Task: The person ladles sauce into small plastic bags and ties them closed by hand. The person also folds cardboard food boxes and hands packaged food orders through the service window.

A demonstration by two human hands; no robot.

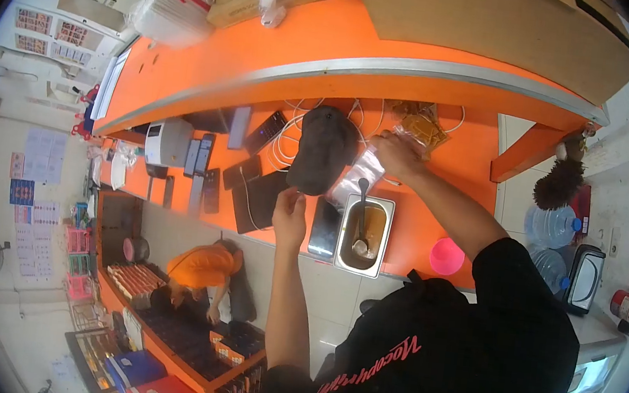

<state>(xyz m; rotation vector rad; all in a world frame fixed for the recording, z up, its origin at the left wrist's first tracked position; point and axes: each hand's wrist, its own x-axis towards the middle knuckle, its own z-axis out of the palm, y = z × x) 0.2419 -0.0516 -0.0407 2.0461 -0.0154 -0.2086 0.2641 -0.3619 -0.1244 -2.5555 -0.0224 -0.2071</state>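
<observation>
My left hand (290,215) has its fingers curled together at the lower edge of a dark cap (325,150) on the orange counter; what they pinch, if anything, is too small to make out. Farther right, my right hand (398,156) is closed at the top of a clear plastic bag (354,179). Beyond that hand lie bags of brown sauce (421,128). Nearer me stands a metal container (375,244) of brown liquid, with a black ladle (362,208) in it.
A pink cup (446,256) stands right of the metal container. Phones (203,154), a black laptop-like item (258,199) and white cables lie to the left. An orange shelf edge (360,66) crosses above the counter. A person in orange (202,267) bends at lower left.
</observation>
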